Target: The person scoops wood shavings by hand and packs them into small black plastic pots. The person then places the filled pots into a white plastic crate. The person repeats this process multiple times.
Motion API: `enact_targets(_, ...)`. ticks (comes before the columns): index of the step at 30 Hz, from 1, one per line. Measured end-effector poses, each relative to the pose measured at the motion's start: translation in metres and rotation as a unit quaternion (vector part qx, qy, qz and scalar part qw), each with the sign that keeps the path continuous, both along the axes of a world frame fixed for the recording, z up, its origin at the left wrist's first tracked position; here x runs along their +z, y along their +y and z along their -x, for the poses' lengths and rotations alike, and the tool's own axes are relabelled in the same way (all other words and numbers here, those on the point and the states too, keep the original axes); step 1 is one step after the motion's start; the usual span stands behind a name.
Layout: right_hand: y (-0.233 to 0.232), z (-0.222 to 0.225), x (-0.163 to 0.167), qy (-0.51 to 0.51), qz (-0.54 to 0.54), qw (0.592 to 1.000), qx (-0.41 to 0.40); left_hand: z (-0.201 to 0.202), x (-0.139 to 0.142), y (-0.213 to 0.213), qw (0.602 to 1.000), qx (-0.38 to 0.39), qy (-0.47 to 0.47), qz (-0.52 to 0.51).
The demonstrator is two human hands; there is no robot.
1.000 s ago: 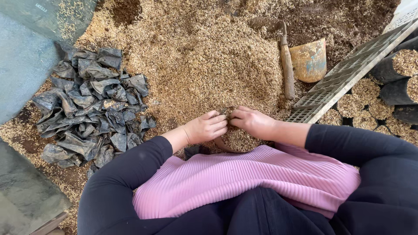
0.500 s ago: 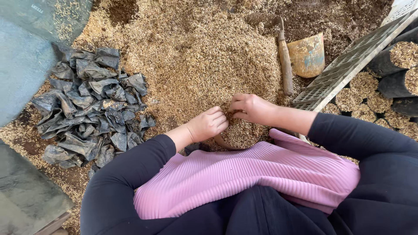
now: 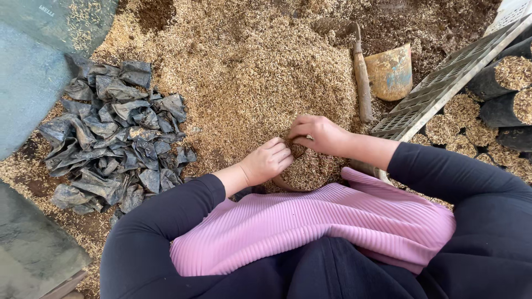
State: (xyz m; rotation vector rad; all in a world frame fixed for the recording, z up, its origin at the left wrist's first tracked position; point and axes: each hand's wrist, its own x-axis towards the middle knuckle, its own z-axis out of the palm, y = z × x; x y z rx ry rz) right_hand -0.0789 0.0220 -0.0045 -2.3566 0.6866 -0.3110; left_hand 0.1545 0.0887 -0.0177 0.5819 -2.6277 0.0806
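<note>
I keep my left hand [image 3: 267, 161] curled on the rim of the small bag [image 3: 310, 171] of husk at my lap; my right hand [image 3: 317, 134] pinches husk above its mouth; steadying the rim should limit spills beside the husk heap [image 3: 249, 72].

Both black-sleeved arms reach forward, elbows bent wide. The left hand [image 3: 267, 161] is curled loosely, knuckles up. The right hand [image 3: 317, 134] arches just beside it, fingertips pinched downward.

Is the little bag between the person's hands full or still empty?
Full: the bag is packed with husks up to its rim, between the left hand and right hand.
</note>
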Motion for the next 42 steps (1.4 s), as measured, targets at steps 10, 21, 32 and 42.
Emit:
enact_targets(10,-0.027,0.010,-0.012,0.074,-0.121,0.988,-0.059,-0.009,0.002,0.000,0.999,0.025,-0.020,0.012)
enact_targets(21,-0.009,0.039,-0.033,0.070,-0.081,0.987,-0.116,-0.015,0.003,-0.002,0.999,0.028,-0.031,0.000)
enact_targets(32,0.026,0.001,0.016,-0.004,0.116,0.992,0.056,-0.011,0.002,0.000,1.000,0.025,-0.011,0.004)
enact_targets(42,0.004,0.007,0.000,-0.037,0.083,0.995,0.046,-0.003,0.009,0.003,0.999,0.033,0.036,0.013)
